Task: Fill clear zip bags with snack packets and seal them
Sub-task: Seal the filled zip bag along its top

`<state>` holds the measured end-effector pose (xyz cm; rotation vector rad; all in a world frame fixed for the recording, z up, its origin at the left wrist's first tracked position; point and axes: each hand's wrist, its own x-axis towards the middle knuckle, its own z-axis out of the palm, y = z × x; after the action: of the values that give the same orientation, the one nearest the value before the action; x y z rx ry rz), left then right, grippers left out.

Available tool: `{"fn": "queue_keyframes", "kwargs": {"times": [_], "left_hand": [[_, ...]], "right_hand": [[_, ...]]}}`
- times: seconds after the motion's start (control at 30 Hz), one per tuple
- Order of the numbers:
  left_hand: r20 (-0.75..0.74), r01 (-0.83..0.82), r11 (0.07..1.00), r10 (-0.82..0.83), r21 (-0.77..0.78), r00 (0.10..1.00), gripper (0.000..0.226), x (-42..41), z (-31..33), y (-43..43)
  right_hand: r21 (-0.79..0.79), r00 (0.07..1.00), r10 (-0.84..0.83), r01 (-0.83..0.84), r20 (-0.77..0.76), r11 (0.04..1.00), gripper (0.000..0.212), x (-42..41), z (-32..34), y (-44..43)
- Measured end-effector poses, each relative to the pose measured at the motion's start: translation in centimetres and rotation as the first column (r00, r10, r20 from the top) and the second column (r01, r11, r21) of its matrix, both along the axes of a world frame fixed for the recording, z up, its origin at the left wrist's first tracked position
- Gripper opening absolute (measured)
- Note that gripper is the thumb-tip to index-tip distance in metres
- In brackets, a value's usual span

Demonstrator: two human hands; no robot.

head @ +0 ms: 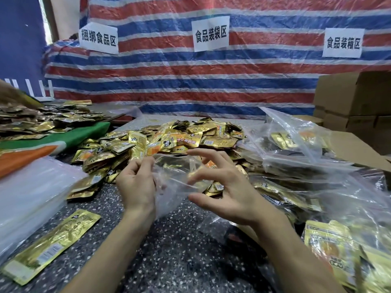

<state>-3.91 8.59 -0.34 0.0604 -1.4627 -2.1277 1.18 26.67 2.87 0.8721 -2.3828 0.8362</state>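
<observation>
An empty clear zip bag (173, 185) hangs between my hands above the speckled table (169, 261). My left hand (136, 185) pinches the bag's left edge with curled fingers. My right hand (224, 187) has its fingers spread and bent at the bag's right side, with the fingertips on the film near the opening. Behind the bag lies a big heap of gold snack packets (169, 140). One long gold packet (53, 244) lies alone at the near left.
Filled clear bags (306, 166) pile up on the right, with cardboard boxes (355, 102) behind them. A stack of empty clear bags (31, 193) sits at the left. More packets cover a green and orange cloth (63, 140) at far left. A striped tarp backs the table.
</observation>
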Motion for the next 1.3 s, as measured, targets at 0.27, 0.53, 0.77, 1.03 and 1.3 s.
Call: {"fn": "queue_keyframes", "kwargs": {"times": [0.27, 0.53, 0.77, 1.03, 1.3], "left_hand": [[0.083, 0.144, 0.987, -0.138, -0.076, 0.987, 0.042, -1.4, 1.4, 0.5], [0.477, 0.476, 0.565, -0.159, -0.674, 0.864, 0.016, -6.4, 0.5, 5.3], [0.343, 0.347, 0.695, -0.152, -0.630, 0.927, 0.023, -5.7, -1.9, 4.2], [-0.228, 0.076, 0.974, -0.125, -0.214, 0.965, 0.018, -2.5, 3.2, 2.3], [-0.340, 0.127, 0.987, -0.153, -0.098, 0.928, 0.010, -1.0, 5.1, 1.4]], "right_hand": [[-0.311, 0.979, -0.169, 0.127, -0.113, 0.942, 0.028, -0.1, 1.0, 0.6], [-0.383, 0.969, -0.221, 0.164, -0.110, 0.909, 0.013, -0.6, 0.5, 1.0], [-0.335, 0.970, -0.233, 0.195, -0.076, 0.922, 0.013, -0.8, 0.3, 0.8], [-0.325, 0.959, -0.269, 0.228, -0.086, 0.918, 0.014, -0.6, 0.1, 0.7], [-0.325, 0.948, -0.292, 0.239, -0.124, 0.915, 0.011, -1.0, -0.4, 0.5]]}}
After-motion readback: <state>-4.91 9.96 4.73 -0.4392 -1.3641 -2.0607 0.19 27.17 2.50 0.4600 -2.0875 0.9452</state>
